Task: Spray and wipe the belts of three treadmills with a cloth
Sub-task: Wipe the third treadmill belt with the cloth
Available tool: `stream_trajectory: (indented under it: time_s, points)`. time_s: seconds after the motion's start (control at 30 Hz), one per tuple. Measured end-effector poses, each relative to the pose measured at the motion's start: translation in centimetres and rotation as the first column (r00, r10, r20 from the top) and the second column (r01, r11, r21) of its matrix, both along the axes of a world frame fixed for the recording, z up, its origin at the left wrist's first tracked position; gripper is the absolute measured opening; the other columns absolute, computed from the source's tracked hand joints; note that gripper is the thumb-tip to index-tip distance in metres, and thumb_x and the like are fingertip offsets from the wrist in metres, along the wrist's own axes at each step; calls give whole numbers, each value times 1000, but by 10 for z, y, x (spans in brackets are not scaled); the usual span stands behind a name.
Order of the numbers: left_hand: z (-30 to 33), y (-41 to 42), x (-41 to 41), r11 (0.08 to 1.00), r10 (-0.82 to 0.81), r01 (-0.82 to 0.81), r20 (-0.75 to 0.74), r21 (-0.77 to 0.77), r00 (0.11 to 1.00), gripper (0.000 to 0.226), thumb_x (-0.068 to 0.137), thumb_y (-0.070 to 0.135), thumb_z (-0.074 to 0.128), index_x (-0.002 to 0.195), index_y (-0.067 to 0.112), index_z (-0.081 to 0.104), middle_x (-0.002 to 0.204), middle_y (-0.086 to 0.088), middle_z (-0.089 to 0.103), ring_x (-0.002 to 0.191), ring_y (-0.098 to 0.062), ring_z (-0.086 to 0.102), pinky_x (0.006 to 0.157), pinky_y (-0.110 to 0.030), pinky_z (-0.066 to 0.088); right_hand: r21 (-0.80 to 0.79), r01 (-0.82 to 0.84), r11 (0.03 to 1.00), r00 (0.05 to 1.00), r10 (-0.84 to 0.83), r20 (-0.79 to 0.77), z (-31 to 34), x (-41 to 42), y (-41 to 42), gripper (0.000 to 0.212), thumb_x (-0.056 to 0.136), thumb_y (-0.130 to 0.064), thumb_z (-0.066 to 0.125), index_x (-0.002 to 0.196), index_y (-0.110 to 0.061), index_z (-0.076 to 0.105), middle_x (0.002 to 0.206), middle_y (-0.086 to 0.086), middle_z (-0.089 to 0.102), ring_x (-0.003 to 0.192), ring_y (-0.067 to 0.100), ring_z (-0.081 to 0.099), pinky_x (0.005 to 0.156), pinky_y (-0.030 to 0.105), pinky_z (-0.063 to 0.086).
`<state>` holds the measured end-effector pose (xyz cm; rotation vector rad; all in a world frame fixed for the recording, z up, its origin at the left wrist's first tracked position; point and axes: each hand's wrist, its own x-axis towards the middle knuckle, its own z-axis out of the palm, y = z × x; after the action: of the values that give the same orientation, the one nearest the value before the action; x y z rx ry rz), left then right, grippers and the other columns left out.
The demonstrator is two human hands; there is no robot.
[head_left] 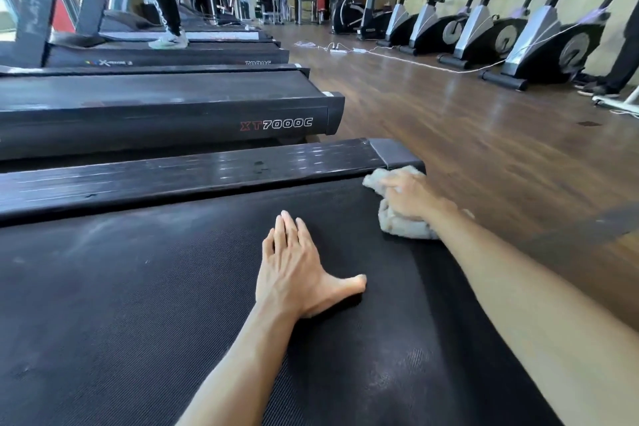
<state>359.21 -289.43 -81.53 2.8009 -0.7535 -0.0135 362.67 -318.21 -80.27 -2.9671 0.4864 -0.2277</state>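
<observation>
Right-hand grip: the right hand (411,195) lies on a crumpled beige cloth (403,225), fingers curled over the top of the wad and pressing it down. Left-hand grip: the left hand (297,270) lies flat, palm down, fingers straight and held together, thumb spread to the side; it holds nothing.

Landmark: the black textured treadmill belt (138,304) that fills the foreground.

- The cloth rests on the belt at its far right corner, touching the belt surface and lying just beside the grey end cap (397,154) of the glossy black side rail (193,176).
- The left hand rests on the belt near its middle, well apart from the cloth.
- The side rail runs along the far edge of the belt.
- A second black treadmill marked "XT7000C" (276,123) stands beyond the belt, parallel to it. More treadmills follow behind that one.
- A person's legs in dark trousers and pale shoes (169,41) stand on a treadmill further back.
- A brown wooden floor (449,135) lies to the right of the belt.
- A row of grey and black exercise bikes (539,45) stands across the floor from the belt, along the wall.
</observation>
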Motion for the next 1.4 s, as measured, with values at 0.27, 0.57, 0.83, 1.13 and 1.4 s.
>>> stream_trajectory:
  time_s: [0.27, 0.57, 0.83, 1.13, 1.4]
  points:
    - [0, -1, 4, 1000, 1, -1, -12, 4, 1000, 151, 50, 100, 33, 160, 2, 1, 168, -20, -9, 156, -28, -10, 126, -46, 4, -75, -216, 974, 976, 215, -26, -7, 16, 86, 47, 88, -37, 29, 118, -40, 66, 130, -11, 63, 123, 23, 51, 106, 48, 41]
    - [6, 2, -6, 999, 40, -39, 47, -26, 998, 147, 52, 99, 35, 160, 3, 10, 168, -21, -2, 157, -29, -2, 126, -45, 8, -20, 97, 995, 993, -95, 72, -11, -72, 14, 67, 84, -41, 17, 126, -29, 68, 135, 2, 64, 133, 26, 50, 115, 39, 35]
    - [14, 84, -29, 999, 21, -19, 51, -51, 998, 135, 60, 95, 14, 161, 6, 11, 170, -14, 0, 157, -20, -5, 127, -44, 0, -124, 170, 978, 978, -152, 142, -25, -123, 38, 53, 93, -34, 26, 124, -33, 69, 130, -2, 65, 128, 23, 51, 117, 38, 30]
    - [35, 225, -84, 998, 64, -64, 21, -14, 998, 130, 62, 92, 15, 162, 10, 12, 170, -9, 0, 157, -18, -1, 126, -39, 1, -125, 83, 989, 984, -61, 167, -24, -188, 134, 38, 95, -29, 37, 111, -32, 72, 114, -8, 65, 115, 21, 52, 102, 41, 40]
    - [85, 367, -138, 997, 36, -40, 60, 73, 998, 123, 66, 90, 17, 163, 16, 6, 170, -3, -7, 157, -15, -5, 127, -33, 0, -104, -5, 995, 989, 20, 144, -21, -238, 285, 38, 91, -33, 22, 100, -41, 58, 98, -19, 48, 105, 12, 49, 94, 36, 40]
